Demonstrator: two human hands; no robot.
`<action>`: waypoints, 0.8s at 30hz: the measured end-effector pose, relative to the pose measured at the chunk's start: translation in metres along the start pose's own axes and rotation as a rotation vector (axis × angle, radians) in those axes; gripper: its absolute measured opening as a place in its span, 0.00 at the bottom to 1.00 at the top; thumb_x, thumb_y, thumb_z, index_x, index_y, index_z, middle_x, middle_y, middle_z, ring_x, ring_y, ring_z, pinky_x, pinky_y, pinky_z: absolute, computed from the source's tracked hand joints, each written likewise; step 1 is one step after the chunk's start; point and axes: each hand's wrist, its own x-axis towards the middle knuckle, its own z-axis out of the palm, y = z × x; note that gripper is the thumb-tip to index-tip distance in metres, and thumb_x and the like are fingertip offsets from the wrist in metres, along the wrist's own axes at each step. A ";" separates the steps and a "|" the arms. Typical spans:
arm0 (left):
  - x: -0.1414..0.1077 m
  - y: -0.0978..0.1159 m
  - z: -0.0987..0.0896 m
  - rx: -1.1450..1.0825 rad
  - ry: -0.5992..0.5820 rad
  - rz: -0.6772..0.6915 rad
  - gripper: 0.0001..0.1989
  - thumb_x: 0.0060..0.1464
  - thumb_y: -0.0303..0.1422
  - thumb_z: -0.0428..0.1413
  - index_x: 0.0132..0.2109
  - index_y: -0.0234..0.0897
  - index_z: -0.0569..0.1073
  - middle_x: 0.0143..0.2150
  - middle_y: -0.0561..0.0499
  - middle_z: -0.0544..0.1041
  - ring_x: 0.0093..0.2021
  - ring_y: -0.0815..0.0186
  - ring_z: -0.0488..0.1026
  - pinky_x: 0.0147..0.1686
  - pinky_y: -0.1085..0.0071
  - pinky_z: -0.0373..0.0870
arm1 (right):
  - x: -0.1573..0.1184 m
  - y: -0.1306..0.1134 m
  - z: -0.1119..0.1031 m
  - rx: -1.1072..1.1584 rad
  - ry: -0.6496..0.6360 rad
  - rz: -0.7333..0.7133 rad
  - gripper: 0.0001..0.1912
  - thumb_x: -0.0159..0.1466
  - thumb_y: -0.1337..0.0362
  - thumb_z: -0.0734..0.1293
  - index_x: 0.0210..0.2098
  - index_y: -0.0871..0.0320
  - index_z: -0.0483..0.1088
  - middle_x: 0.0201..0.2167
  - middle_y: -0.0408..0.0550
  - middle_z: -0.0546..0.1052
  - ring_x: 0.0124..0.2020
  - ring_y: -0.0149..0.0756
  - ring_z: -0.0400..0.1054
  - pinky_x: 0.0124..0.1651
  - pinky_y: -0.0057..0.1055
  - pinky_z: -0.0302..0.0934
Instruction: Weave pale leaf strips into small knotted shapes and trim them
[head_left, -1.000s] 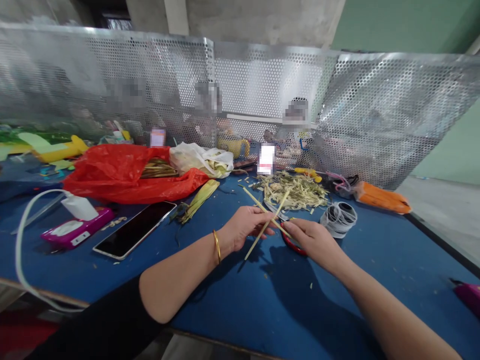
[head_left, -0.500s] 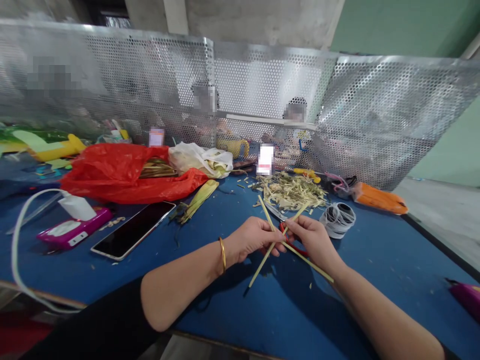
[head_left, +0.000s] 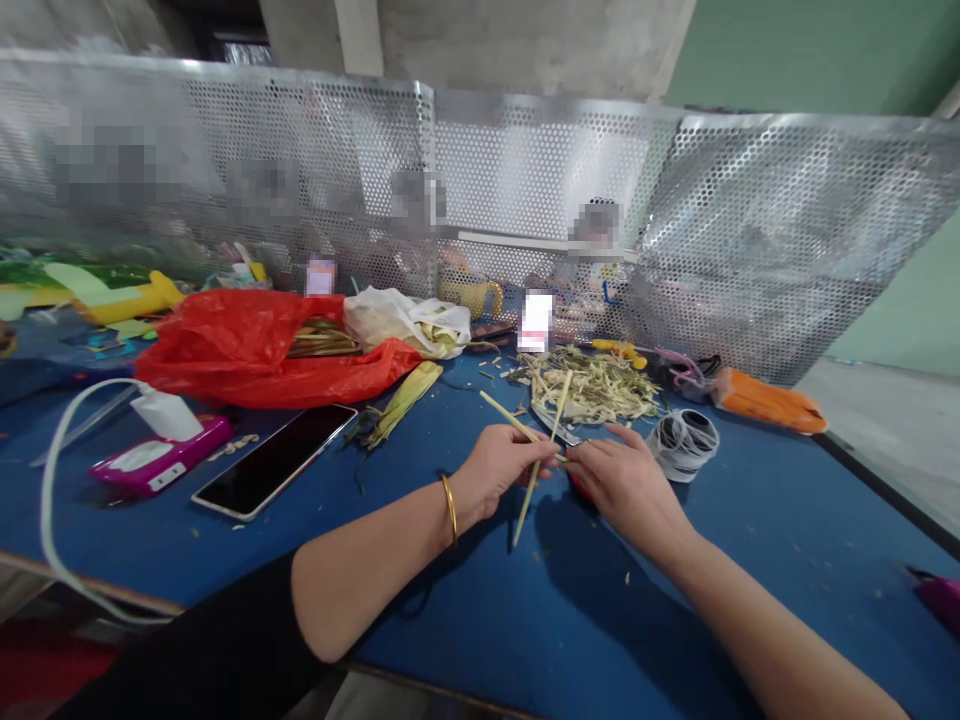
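Pale strips (head_left: 562,405) cross, pinched in closed left fingers (head_left: 529,454); right fingers (head_left: 592,464) bent, hold unclear

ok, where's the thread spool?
Head view, right of centre: the spool sits on the table just beyond the right hand, near the orange packet.

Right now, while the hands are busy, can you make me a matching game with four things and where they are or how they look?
Things:
1. Strips
2. Bracelet
3. Roll of string
4. Power strip

Places and looks:
A. Whitish, near the right hand
B. Purple, with a white plug on it
C. Crossed, held by the left hand
D. Gold, around the left wrist

Right pairs: 1-C, 2-D, 3-A, 4-B
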 end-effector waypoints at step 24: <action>0.003 0.003 -0.001 -0.078 -0.158 0.046 0.19 0.48 0.27 0.61 0.49 0.35 0.73 0.37 0.46 0.80 0.32 0.68 0.77 0.32 0.76 0.70 | -0.001 -0.010 0.013 0.737 0.088 0.492 0.16 0.64 0.56 0.58 0.23 0.56 0.63 0.19 0.41 0.68 0.22 0.30 0.60 0.26 0.26 0.54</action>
